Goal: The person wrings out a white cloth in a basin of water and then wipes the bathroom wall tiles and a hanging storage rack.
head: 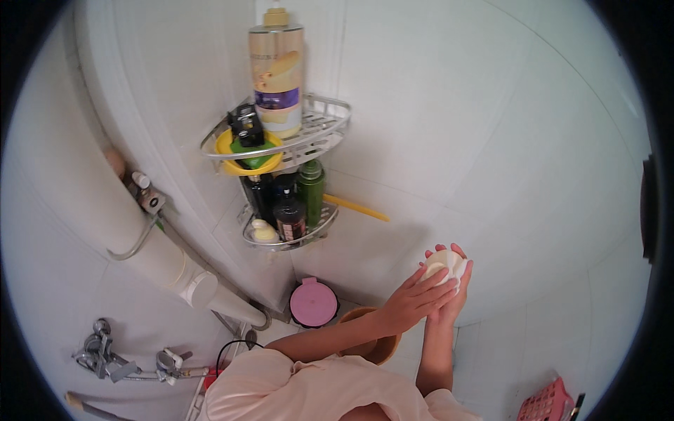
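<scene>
Between both hands is a cream-white rounded object [439, 262], partly wrapped in or joined to something white; its exact kind cannot be told. My left hand [418, 300] reaches in from the left and lays its fingers flat across the near face. Behind and below it, my right hand [457, 297] cups the object, its fingertips showing over the far edge. The object is held up in front of a white tiled wall [500, 173]. Fingers hide much of its lower side.
Left of the hands, a two-tier metal corner shelf [321, 137] carries a large pump bottle [276, 79], a yellow soap dish [224, 144] and several dark bottles. A yellow stick [358, 207] juts from it. Below are a pink lid [313, 302] and a brown bucket [390, 350]; white pipes [168, 263] run left.
</scene>
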A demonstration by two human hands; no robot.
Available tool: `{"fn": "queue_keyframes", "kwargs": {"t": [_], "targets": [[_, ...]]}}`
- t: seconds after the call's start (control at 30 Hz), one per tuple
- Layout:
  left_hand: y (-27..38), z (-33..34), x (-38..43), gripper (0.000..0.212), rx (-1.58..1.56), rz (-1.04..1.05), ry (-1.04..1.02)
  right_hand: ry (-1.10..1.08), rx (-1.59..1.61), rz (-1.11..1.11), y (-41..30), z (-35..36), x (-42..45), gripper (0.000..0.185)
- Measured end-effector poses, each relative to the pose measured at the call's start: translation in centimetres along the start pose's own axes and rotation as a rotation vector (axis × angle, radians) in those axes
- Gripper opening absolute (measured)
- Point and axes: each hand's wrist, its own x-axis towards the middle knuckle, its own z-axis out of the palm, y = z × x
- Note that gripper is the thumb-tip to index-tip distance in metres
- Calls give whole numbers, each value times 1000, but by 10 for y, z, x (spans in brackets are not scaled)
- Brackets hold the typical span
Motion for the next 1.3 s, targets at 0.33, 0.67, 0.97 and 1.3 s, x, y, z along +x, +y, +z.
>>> {"fn": "queue_keyframes", "kwargs": {"t": [0.33,0.67,0.97,1.3], "targets": [[-28,-119,-26,61,-102,-328,43,-385,-79,59,-13,112,62,43],[-43,-214,-18,46,285,-300,286,-683,-574,-101,63,244,178,30],[-49,-263,-20,43,359,-318,405,-769,-1203,-337,83,255,199,35],[-60,-311,7,33,420,-245,585,-915,-1151,-1102,71,259,113,23]]}}
